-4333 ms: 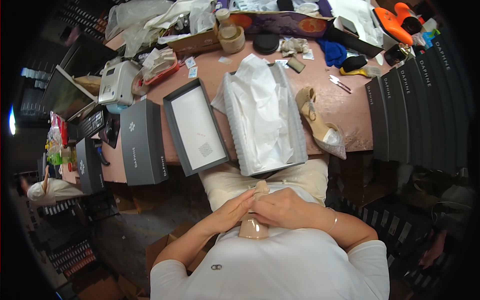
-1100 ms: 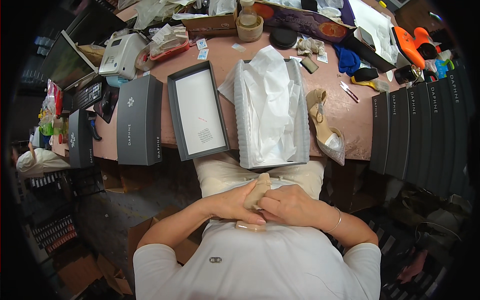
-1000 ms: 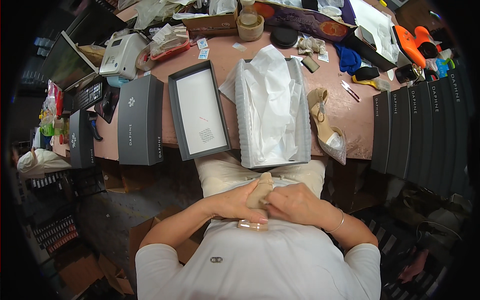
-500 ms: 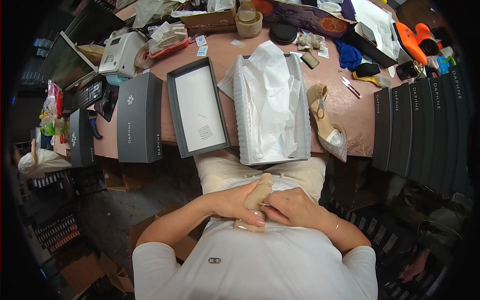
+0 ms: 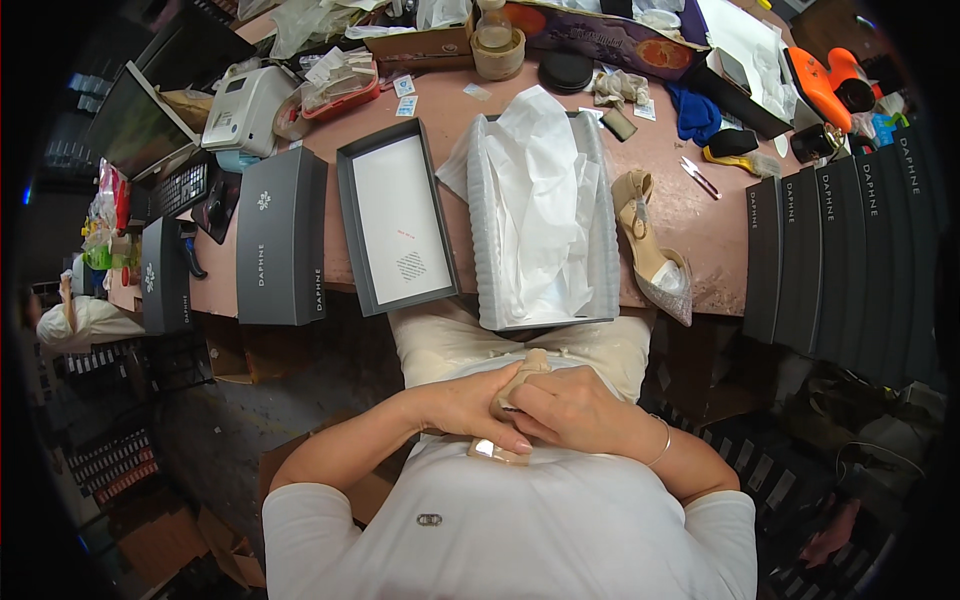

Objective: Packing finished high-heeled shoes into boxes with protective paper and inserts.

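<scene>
Left hand wrapped around beige shoe at lap, apparently steadying it for right hand, fingers curled against it; can't tell what those grip. Beyond, open paper-lined box sits within reach, glitter-toed shoe beside it.

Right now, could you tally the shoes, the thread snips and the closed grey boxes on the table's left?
Beige shoes: 2 (silver-toed one on pink table; one in left hand, right hand touching it)
Metal thread snips, dark-red handles: 1
Closed dark-grey cardboard boxes: 2
Total: 5
</scene>
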A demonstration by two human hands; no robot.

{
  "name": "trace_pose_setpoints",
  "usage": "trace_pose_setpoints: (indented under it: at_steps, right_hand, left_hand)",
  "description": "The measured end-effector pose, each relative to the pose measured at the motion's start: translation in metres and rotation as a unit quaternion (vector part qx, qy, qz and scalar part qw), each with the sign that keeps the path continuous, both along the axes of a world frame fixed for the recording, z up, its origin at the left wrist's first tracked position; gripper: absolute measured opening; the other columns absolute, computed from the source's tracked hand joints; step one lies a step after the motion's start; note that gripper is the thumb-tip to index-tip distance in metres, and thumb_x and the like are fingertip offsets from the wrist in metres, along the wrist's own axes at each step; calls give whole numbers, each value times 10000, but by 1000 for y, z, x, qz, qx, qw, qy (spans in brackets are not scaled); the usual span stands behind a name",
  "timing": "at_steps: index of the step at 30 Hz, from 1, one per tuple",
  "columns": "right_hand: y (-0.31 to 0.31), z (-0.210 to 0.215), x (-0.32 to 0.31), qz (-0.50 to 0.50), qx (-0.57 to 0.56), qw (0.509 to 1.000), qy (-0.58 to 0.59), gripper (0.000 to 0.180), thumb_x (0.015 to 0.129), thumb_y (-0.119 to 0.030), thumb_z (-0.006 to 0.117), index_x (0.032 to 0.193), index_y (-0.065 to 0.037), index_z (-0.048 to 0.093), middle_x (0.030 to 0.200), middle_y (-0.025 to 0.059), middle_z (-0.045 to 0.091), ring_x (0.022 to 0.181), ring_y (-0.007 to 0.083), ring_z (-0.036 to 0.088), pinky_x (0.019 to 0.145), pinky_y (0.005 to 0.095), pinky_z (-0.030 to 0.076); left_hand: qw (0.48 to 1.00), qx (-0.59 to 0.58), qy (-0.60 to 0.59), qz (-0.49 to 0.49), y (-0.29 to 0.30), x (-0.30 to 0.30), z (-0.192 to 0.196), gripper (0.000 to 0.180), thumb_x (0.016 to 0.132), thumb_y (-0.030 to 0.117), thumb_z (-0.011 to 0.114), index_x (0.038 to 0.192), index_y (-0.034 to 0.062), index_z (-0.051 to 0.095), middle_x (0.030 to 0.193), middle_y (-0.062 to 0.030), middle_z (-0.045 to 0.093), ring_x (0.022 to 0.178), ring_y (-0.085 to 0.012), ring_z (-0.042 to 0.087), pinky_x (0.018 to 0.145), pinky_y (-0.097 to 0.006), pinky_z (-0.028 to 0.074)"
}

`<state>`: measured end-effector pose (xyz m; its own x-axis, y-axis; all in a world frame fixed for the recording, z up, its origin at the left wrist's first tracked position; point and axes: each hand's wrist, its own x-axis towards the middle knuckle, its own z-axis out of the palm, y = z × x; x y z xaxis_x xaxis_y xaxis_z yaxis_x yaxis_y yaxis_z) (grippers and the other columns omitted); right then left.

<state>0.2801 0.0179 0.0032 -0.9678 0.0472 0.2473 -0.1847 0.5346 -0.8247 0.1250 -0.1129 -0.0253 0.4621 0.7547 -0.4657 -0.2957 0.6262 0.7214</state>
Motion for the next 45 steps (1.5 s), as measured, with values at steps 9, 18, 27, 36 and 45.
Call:
trace_pose_setpoints:
  at_steps: [9, 18, 27, 36, 45]
  right_hand:
    - [0, 3, -3, 8, 36, 999, -13, 171, 777, -121, 696, 797, -55, 539, 682, 63, 563, 563, 238, 588, 495, 351, 467]
    - [-2, -1, -3, 10, 25, 999, -19, 165, 758, -108, 706, 806, -53, 557, 661, 69, 553, 564, 248, 585, 495, 359, 466]
    - [21, 6, 4, -69, -17, 995, -67, 135, 789, -109, 676, 852, -54, 570, 680, 91, 561, 576, 245, 598, 507, 352, 477]
    - [35, -5, 16, 46, 142, 988, -33, 142, 767, -144, 620, 808, -83, 499, 693, 46, 500, 568, 221, 566, 483, 345, 452]
    - [26, -5, 16, 45, 116, 992, -24, 149, 764, -144, 617, 800, -76, 491, 681, 56, 511, 585, 236, 570, 511, 353, 461]
  left_hand:
    - [1000, 8, -6, -5, 4, -3, 4, 907, 715, 187, 848, 1403, 13, 284, 1264, -91, 476, 1183, -164, 464, 1013, -298, 398]
    - [1000, 23, 13, -12, 5, -3, 0, 920, 696, 219, 857, 1395, 13, 294, 1244, -92, 493, 1165, -165, 472, 1003, -301, 396]
    - [1000, -12, 20, -10, 2, -7, 3, 962, 698, 241, 850, 1423, 18, 259, 1226, -85, 490, 1144, -157, 474, 983, -296, 408]
    - [999, -17, 35, -15, -1, -3, 2, 908, 705, 234, 851, 1403, 44, 301, 1216, -69, 495, 1127, -159, 483, 981, -299, 411]
    - [999, -33, 34, -14, -3, -2, 0, 884, 694, 216, 860, 1376, 37, 327, 1200, -69, 510, 1114, -154, 496, 968, -301, 422]
